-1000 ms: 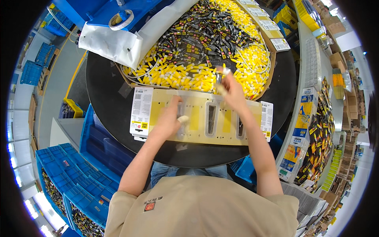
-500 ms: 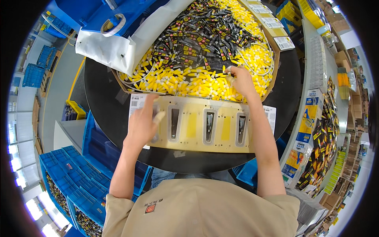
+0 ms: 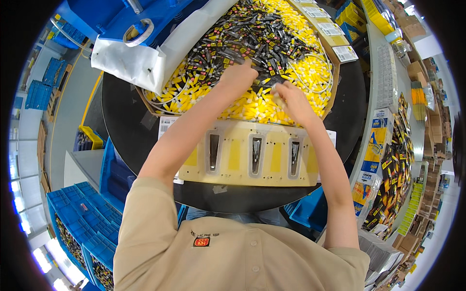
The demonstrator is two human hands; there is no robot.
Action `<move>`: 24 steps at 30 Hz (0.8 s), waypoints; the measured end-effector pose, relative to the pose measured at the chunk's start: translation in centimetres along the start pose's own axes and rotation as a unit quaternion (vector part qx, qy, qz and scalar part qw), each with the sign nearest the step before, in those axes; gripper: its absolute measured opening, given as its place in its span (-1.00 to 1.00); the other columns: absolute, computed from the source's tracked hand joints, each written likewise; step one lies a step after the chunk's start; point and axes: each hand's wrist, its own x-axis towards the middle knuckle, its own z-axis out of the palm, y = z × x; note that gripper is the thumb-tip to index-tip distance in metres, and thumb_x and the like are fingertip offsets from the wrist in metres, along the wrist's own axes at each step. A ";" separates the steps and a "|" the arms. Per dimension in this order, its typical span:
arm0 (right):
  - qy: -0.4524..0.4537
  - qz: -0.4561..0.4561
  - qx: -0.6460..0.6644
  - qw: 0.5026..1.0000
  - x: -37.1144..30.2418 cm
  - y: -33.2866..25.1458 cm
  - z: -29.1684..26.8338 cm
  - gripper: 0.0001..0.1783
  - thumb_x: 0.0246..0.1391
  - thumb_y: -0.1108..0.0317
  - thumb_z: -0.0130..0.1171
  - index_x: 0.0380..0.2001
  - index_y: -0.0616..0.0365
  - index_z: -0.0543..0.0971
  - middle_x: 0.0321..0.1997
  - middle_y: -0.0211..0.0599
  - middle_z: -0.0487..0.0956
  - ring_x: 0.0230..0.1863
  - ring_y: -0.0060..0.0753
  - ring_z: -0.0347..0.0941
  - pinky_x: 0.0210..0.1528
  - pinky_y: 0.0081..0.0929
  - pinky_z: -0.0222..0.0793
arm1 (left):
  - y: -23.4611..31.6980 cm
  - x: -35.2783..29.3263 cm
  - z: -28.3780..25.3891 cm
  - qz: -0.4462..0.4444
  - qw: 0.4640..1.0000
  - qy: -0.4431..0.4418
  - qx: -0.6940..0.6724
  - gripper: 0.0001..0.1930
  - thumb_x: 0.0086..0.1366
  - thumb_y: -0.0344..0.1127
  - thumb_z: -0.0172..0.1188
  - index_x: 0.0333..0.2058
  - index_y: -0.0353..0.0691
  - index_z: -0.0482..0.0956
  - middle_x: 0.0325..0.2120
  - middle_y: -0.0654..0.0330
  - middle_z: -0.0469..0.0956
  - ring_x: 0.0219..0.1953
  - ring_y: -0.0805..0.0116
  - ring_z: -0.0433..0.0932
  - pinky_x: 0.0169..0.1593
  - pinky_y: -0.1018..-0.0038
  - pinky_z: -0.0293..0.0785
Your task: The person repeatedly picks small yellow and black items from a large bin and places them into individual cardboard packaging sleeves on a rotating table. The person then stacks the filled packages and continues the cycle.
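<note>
My left hand (image 3: 239, 78) reaches into the heap of small black tubes (image 3: 242, 36); its fingers are smeared and partly hidden, so their grip does not show. My right hand (image 3: 293, 102) is closed with its fingertips together, just above the pile of yellow-and-white nozzle caps (image 3: 245, 107). What it pinches, if anything, I cannot make out. In front of the pile lies a pale yellow fixture plate (image 3: 245, 178) with framed slots. A black tube (image 3: 213, 151) lies in one slot, and dark tubes fill two others. My left forearm covers the plate's left end.
A cardboard-edged tray (image 3: 335, 85) holds the tubes and caps on a round black table (image 3: 119, 126). A blue machine (image 3: 97, 19) with a tape roll (image 3: 138, 33) stands at the back left. Blue crates (image 3: 80, 206) are at the left; packed cartons (image 3: 378, 140) line the right.
My left hand has moved from the fixture plate's left end forward and right into the black tubes. My right hand has stayed over the yellow caps, shifting slightly.
</note>
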 end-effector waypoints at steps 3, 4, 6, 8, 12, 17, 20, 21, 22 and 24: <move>-0.002 -0.177 0.024 0.984 -5.5 -3.9 0.6 -0.78 -0.12 0.50 0.10 -0.32 0.05 0.48 -0.34 -0.22 0.39 -0.28 -0.16 0.40 -0.27 -0.29 0.36 | -0.7 -5.7 -1.8 -0.018 0.985 0.104 -0.138 -0.78 0.14 -0.29 0.19 -0.27 -0.26 0.56 -0.35 0.08 0.52 -0.30 0.18 0.55 -0.23 0.32 0.46; -0.026 -0.198 0.015 0.980 -7.2 -5.1 1.2 -0.81 -0.13 0.48 0.11 -0.35 0.05 0.47 -0.35 -0.23 0.39 -0.26 -0.15 0.40 -0.26 -0.28 0.37 | -0.7 -7.9 -2.7 -0.018 0.979 0.119 -0.165 -0.77 0.13 -0.28 0.20 -0.25 -0.26 0.55 -0.37 0.05 0.54 -0.36 0.17 0.56 -0.26 0.33 0.46; -0.060 -0.220 0.004 0.974 -9.8 -6.7 2.2 -0.83 -0.14 0.44 0.13 -0.37 0.06 0.46 -0.36 -0.24 0.38 -0.25 -0.16 0.41 -0.25 -0.29 0.38 | 0.4 -13.5 -3.7 -0.183 0.922 0.018 -0.342 -0.76 0.14 -0.28 0.20 -0.26 -0.28 0.51 -0.47 0.01 0.56 -0.52 0.16 0.57 -0.34 0.37 0.46; -0.080 -0.227 0.000 0.971 -11.3 -7.6 3.1 -0.82 -0.15 0.44 0.13 -0.37 0.06 0.46 -0.37 -0.25 0.38 -0.26 -0.18 0.41 -0.27 -0.33 0.38 | 1.7 -17.4 -3.9 -0.198 0.917 0.024 -0.346 -0.79 0.15 -0.31 0.19 -0.30 -0.28 0.46 -0.55 0.03 0.56 -0.63 0.20 0.55 -0.42 0.39 0.45; -0.010 -0.163 0.007 0.987 -12.8 -7.7 3.0 -0.76 -0.15 0.45 0.18 -0.31 0.10 0.47 -0.37 -0.25 0.43 -0.29 -0.16 0.43 -0.29 -0.32 0.38 | 2.4 -19.9 -2.9 -0.257 0.917 -0.056 -0.299 -0.78 0.08 -0.34 0.23 -0.37 -0.29 0.41 -0.50 -0.08 0.55 -0.36 -0.08 0.53 -0.29 0.24 0.43; -0.022 0.206 0.129 0.970 -15.7 -6.6 -0.3 -0.68 -0.08 0.48 0.24 -0.23 0.19 0.40 -0.50 -0.20 0.43 -0.42 -0.15 0.42 -0.33 -0.34 0.35 | 1.5 -19.3 -3.4 -0.276 0.889 -0.088 -0.354 -0.83 0.12 -0.37 0.22 -0.37 -0.29 0.44 -0.61 0.07 0.53 -0.59 0.26 0.52 -0.44 0.40 0.41; -0.085 0.292 0.126 0.944 -16.6 -6.4 -1.2 -0.67 -0.07 0.47 0.26 -0.26 0.22 0.35 -0.54 -0.18 0.41 -0.48 -0.18 0.41 -0.35 -0.37 0.33 | 1.2 -15.8 -3.6 -0.198 0.926 -0.008 -0.321 -0.84 0.12 -0.37 0.21 -0.34 -0.30 0.48 -0.61 0.13 0.54 -0.63 0.37 0.54 -0.48 0.45 0.42; -0.116 0.319 0.116 0.933 -16.7 -6.3 -1.2 -0.66 -0.07 0.46 0.27 -0.27 0.23 0.34 -0.55 -0.17 0.40 -0.49 -0.20 0.41 -0.36 -0.39 0.33 | 1.1 -13.6 -3.2 -0.151 0.942 0.042 -0.298 -0.83 0.12 -0.37 0.21 -0.32 -0.30 0.50 -0.59 0.12 0.56 -0.59 0.34 0.55 -0.46 0.44 0.43; -0.127 0.317 0.133 0.930 -16.7 -6.2 -1.1 -0.68 -0.09 0.46 0.28 -0.34 0.23 0.33 -0.59 -0.18 0.39 -0.51 -0.21 0.40 -0.38 -0.39 0.32 | 1.4 -11.1 -2.5 -0.094 0.964 0.100 -0.229 -0.84 0.11 -0.41 0.18 -0.30 -0.29 0.52 -0.48 0.12 0.57 -0.49 0.29 0.57 -0.41 0.40 0.45; -0.114 0.310 0.147 0.932 -16.7 -5.6 -0.8 -0.69 -0.09 0.46 0.28 -0.37 0.22 0.33 -0.61 -0.20 0.38 -0.52 -0.23 0.40 -0.39 -0.40 0.33 | 2.0 -6.0 -0.5 0.001 0.980 0.150 -0.129 -0.84 0.09 -0.46 0.12 -0.31 -0.27 0.57 -0.34 0.07 0.55 -0.37 0.13 0.58 -0.31 0.30 0.49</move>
